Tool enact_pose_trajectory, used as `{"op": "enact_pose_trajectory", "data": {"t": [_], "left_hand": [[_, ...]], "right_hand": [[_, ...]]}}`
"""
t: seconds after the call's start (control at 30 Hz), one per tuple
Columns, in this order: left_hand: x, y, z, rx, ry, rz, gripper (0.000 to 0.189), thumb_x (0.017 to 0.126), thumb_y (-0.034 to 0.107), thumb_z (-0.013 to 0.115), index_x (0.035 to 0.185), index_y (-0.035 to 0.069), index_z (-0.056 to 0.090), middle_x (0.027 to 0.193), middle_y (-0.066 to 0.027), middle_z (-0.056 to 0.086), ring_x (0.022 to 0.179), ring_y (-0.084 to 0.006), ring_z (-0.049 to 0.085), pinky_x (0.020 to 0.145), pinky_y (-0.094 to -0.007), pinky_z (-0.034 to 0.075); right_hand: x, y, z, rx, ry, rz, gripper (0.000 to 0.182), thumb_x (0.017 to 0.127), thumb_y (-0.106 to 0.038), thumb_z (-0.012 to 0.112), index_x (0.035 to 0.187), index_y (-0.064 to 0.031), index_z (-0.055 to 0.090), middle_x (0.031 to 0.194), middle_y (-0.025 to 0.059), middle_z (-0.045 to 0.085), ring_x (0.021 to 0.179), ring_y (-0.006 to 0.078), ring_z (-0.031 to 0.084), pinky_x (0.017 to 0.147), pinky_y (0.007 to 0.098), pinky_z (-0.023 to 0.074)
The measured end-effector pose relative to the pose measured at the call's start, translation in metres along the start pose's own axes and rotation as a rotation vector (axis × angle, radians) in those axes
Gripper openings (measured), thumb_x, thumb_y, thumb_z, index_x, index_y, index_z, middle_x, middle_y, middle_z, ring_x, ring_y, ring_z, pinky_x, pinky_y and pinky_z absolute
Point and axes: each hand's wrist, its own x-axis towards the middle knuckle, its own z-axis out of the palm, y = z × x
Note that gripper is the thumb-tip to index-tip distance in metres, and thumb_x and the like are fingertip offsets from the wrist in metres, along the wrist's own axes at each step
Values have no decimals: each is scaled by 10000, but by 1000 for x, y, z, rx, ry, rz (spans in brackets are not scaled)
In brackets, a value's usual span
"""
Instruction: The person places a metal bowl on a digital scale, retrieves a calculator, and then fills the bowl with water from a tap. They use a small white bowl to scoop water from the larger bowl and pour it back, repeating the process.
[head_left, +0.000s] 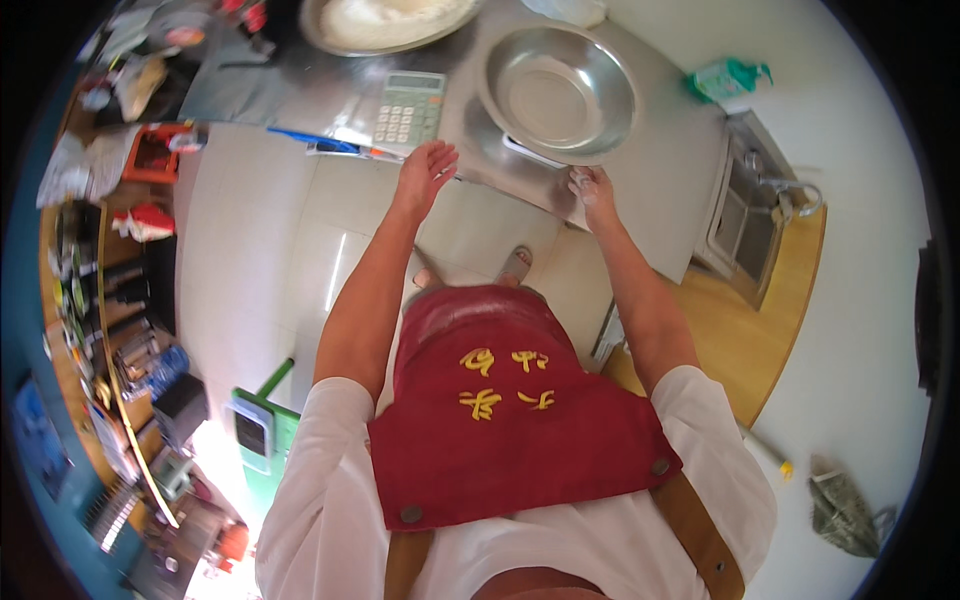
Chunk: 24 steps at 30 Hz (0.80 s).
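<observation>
Before me is a stainless steel table (667, 161) with a wide metal bowl (559, 94) on it, nothing visible inside. Part of a flat white object (531, 152), perhaps a scale, shows under the bowl's near rim. My right hand (592, 193), dusted with white powder, is at the table's front edge just below the bowl, its fingers curled; whether it touches anything is unclear. My left hand (430, 174) hovers by the edge near a green calculator (410, 109), fingers apart and holding nothing. Another metal basin (341, 45) at the back holds white flour (386, 19).
A green pump bottle (727, 80) stands at the right wall, near a sink (742, 217) with a tap. Blue and white items (330, 144) lie along the front edge. At the left are cluttered shelves (112, 300) and an orange stool (154, 154).
</observation>
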Motion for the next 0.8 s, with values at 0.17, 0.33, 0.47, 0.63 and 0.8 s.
{"op": "enact_pose_trajectory", "data": {"t": [0.17,0.33,0.47,0.63,0.8], "left_hand": [[98,-14,35,-324,-96,-219,682,927,572,337,1265,-14,423,1357,-172,428,1268,-308,394,1057,-491,313],[88,1,95,-46,-363,-95,537,962,389,382,1401,85,322,1442,-68,352,1303,-242,369,1087,-404,309],[87,1,114,-54,-268,-182,468,977,310,389,1383,81,347,1411,-63,392,1274,-218,405,1074,-389,339],[94,-44,124,-123,-349,-343,517,962,404,375,1380,100,375,1417,-70,392,1293,-247,385,1078,-420,325],[76,-104,174,-129,-366,-464,525,953,412,375,1381,109,367,1421,-63,386,1299,-239,374,1095,-428,302]], "right_hand": [[30,33,9,-140,16,-182,482,721,16,510,1202,28,486,1152,108,584,1064,216,533,932,326,419],[30,11,21,-624,201,-63,416,730,-97,549,1142,-39,534,963,202,631,862,388,604,765,429,496],[16,-19,28,-709,187,-154,314,764,-80,514,1068,-55,592,993,180,633,863,392,603,769,451,493],[-1,-26,-30,-664,239,-74,329,780,-54,481,1088,-69,597,973,199,635,880,401,599,786,461,487],[-34,-49,-106,-570,314,55,332,766,-51,483,1076,-39,603,934,230,640,891,408,598,785,464,480]]}}
